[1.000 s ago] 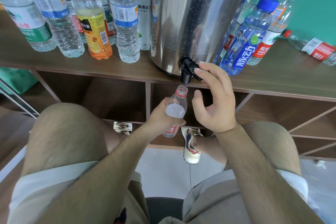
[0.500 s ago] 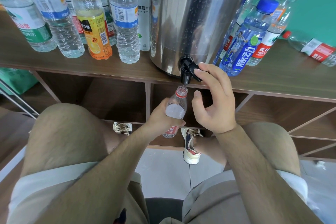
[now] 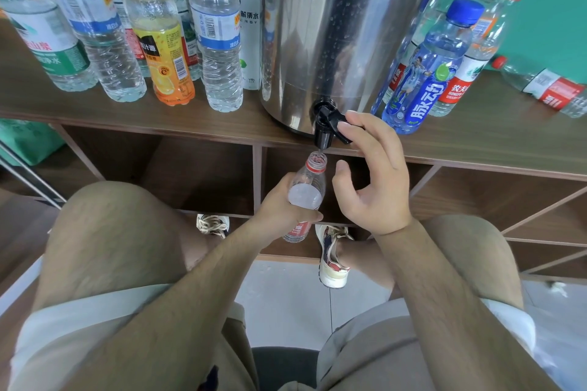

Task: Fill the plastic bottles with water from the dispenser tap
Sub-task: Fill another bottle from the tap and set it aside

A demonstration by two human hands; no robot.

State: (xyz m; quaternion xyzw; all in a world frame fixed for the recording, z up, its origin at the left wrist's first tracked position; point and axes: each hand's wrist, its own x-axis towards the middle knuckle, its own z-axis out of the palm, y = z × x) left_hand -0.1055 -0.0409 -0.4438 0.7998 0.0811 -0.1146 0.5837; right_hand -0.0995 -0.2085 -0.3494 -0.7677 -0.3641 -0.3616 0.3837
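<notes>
Bottle [image 3: 307, 190] gripped by left hand [image 3: 279, 206] (under tap [image 3: 322, 136]) | right hand [image 3: 376, 190] loose, fingertip [image 3: 356, 118] pressing lever [image 3: 333, 119]

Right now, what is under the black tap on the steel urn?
The open mouth of a small clear plastic bottle with a red neck ring, held just below the black spout by the left hand. That hand covers the bottle's middle, so part of its body is hidden.

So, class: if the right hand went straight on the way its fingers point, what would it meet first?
The black tap lever: the right hand touches it with its fingertips. Beyond that, probably the steel dispenser, though depth is unclear.
</notes>
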